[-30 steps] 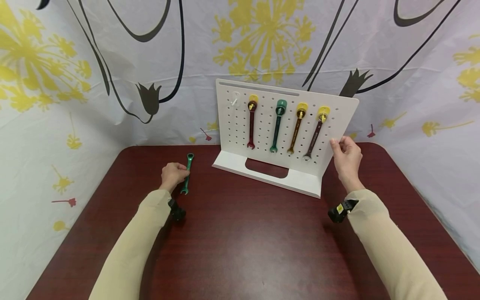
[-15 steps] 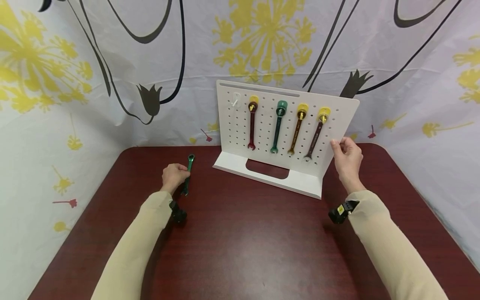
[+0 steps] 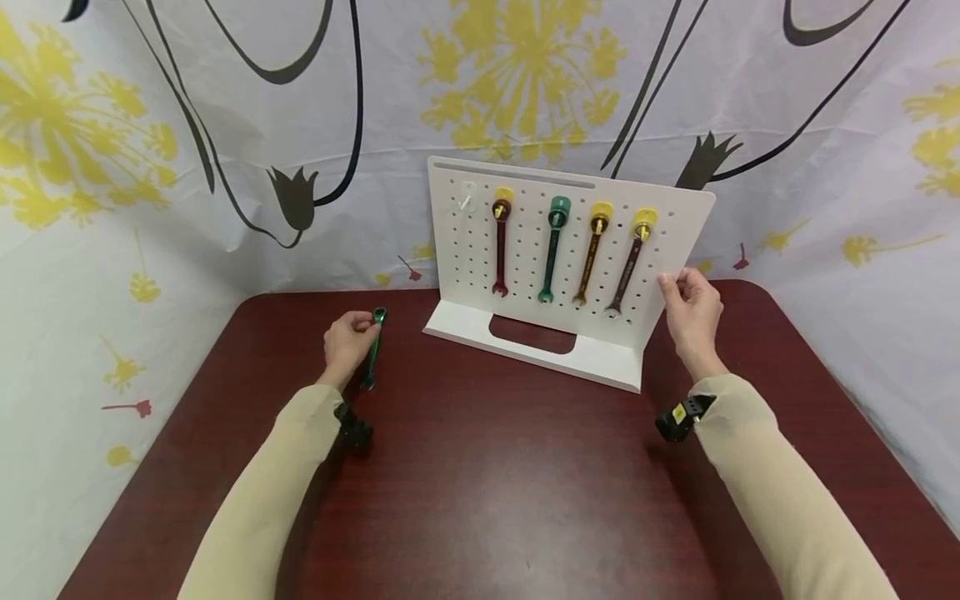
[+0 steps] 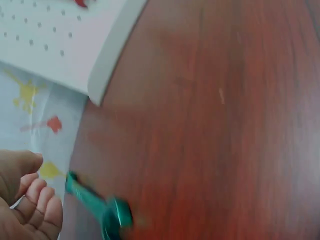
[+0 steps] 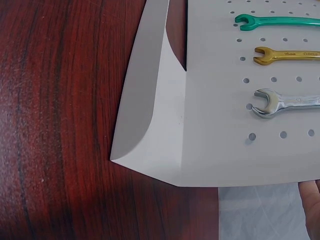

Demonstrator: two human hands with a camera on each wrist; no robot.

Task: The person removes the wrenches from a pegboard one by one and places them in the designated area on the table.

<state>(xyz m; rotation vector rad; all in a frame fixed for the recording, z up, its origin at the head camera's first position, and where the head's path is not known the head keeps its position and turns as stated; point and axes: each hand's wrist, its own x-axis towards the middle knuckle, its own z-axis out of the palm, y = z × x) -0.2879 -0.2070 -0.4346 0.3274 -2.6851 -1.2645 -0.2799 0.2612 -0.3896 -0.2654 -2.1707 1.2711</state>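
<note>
A small green wrench (image 3: pixel 372 350) lies at an angle on the dark red table (image 3: pixel 495 483), left of the white pegboard (image 3: pixel 570 325). My left hand (image 3: pixel 358 337) curls round its shaft, and the ring end pokes out above my fingers. In the blurred left wrist view the green wrench (image 4: pixel 97 207) sticks out beside my fingers (image 4: pixel 35 202). My right hand (image 3: pixel 675 287) pinches the pegboard's right edge, thumb in front. On the board hang a dark red wrench (image 3: pixel 499 250), a green one (image 3: pixel 552 250), a gold one (image 3: pixel 591 254) and a dark one (image 3: pixel 626 267).
A clear hook (image 3: pixel 467 198) at the board's top left carries nothing. The board's foot (image 5: pixel 150 110) rests on the table, with a cut-out in its base. A flowered cloth (image 3: pixel 150 167) walls in the table on three sides.
My left hand has closed further over the green wrench and shifted slightly up the table. My right hand stays on the pegboard's edge.
</note>
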